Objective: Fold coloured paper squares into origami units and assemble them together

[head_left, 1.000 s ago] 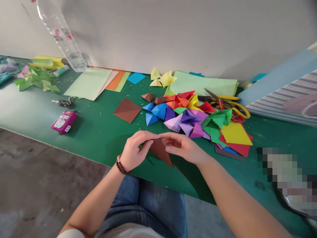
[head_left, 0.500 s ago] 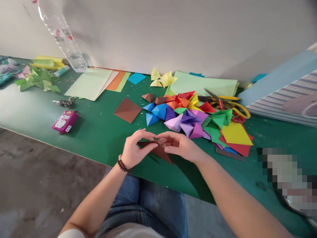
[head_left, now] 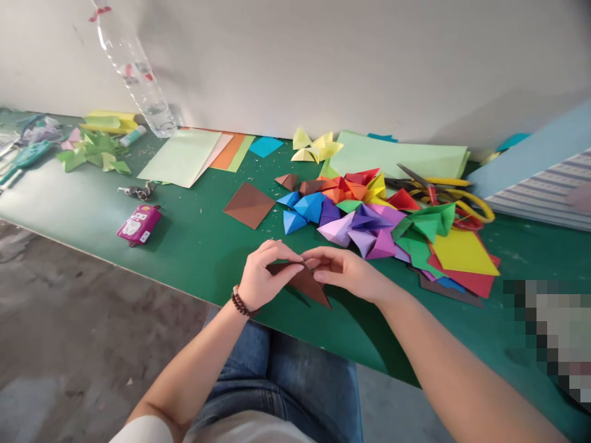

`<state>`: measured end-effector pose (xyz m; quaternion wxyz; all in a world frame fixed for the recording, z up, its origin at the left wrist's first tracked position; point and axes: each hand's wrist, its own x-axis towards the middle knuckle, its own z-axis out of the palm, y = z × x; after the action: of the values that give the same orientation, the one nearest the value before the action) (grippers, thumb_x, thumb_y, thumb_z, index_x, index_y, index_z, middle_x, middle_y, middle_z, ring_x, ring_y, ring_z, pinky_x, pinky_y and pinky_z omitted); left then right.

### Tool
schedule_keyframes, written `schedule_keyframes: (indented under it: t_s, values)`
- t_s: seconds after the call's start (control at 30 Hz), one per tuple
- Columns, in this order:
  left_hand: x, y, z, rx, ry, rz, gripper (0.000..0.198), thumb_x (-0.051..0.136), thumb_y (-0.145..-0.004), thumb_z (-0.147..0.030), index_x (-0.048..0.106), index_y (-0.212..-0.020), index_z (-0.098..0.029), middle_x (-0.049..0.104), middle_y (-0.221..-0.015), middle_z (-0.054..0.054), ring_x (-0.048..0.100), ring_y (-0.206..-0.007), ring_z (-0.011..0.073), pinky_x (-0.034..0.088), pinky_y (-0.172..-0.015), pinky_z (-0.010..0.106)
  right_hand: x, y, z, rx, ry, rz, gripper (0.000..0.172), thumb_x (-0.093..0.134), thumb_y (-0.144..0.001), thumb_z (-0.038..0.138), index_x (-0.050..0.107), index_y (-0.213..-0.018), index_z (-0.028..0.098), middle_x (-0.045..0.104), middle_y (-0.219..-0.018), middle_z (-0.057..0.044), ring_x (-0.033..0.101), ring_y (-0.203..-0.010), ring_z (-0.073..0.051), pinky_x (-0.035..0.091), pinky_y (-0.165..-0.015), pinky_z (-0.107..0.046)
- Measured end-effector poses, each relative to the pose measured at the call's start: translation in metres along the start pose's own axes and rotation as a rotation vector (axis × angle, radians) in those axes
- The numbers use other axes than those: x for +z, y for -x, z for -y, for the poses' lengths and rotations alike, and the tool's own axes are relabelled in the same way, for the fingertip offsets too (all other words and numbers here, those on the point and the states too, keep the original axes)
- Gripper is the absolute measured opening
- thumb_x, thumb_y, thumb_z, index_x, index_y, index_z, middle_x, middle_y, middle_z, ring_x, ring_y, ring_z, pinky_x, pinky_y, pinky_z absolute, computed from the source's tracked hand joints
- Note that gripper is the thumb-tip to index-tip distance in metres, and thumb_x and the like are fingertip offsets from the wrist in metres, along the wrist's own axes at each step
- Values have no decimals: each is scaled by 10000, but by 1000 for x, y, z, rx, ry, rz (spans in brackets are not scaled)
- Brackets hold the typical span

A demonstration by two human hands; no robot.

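A sheet of brown paper (head_left: 310, 286), folded into a triangle, is held up above the table's near edge. My left hand (head_left: 272, 271) pinches its upper edge between thumb and fingers. On the other side of that edge, my right hand (head_left: 344, 271) is closed with its thumb and fingertips on the paper near the top corner. Part of the sheet is hidden behind my fingers. Just beyond my hands lies a flat brown paper square (head_left: 250, 205). To its right is a pile of folded paper pieces in several colours, among them blue ones (head_left: 308, 207) and purple ones (head_left: 362, 227).
Scissors (head_left: 429, 187) with yellow handles lie right of the pile, by stacked coloured squares (head_left: 466, 251). A magenta packet (head_left: 139, 224) and keys (head_left: 138, 191) are at left. A plastic bottle (head_left: 159, 117) stands by the wall. A striped box (head_left: 545, 184) is at far right.
The camera view has shifted slightly, so everything appears a little further right. My hands keep hold of the brown paper, with its lower face turned a bit more into view.
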<state>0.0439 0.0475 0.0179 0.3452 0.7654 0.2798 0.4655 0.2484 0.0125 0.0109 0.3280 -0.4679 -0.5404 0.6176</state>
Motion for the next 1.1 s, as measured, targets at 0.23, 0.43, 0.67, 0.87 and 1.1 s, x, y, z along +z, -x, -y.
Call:
schedule_keyframes:
  t_s: [0.23, 0.43, 0.67, 0.87, 1.1]
  values:
    - [4, 1, 0, -53, -115, 66, 80, 614, -838, -172, 661, -897, -199, 687, -877, 37, 626, -867, 166, 522, -825, 328, -1, -1, -1, 11, 95, -46, 369, 671, -773, 395, 652, -1089, 205, 713, -817, -28, 680, -757, -183, 573, -696, -329]
    - [9, 1, -3, -12, -490, 243, 261, 485, -905, -178, 602, -1138, -194, 653, -1018, 74, 586, -949, 212, 466, -924, 415, 1, -2, -1, -101, 290, -221, 280, 596, -816, 327, 666, -1062, 212, 732, -914, -47, 691, -835, -215, 569, -769, -370]
    - [10, 1, 1, -141, -300, 100, 265, 578, -852, -180, 619, -1114, -186, 646, -967, 57, 603, -871, 173, 521, -810, 314, 4, -1, 1, -162, 280, -368, 352, 638, -796, 383, 647, -1105, 215, 712, -812, -41, 668, -783, -205, 540, -757, -358]
    - [7, -2, 4, -401, 61, 42, 269, 655, -788, -186, 670, -1056, -171, 682, -932, 54, 637, -779, 140, 535, -729, 260, 3, 0, 3, -124, 164, -320, 279, 656, -775, 395, 709, -993, 230, 659, -750, -17, 587, -694, -153, 475, -644, -282]
    - [3, -7, 7, -467, 264, 12, 260, 704, -755, -247, 700, -1001, -161, 713, -939, 67, 664, -838, 165, 540, -755, 265, 2, -1, 4, -98, -71, -268, 304, 710, -719, 393, 716, -990, 257, 570, -662, 13, 496, -630, -123, 395, -566, -248]
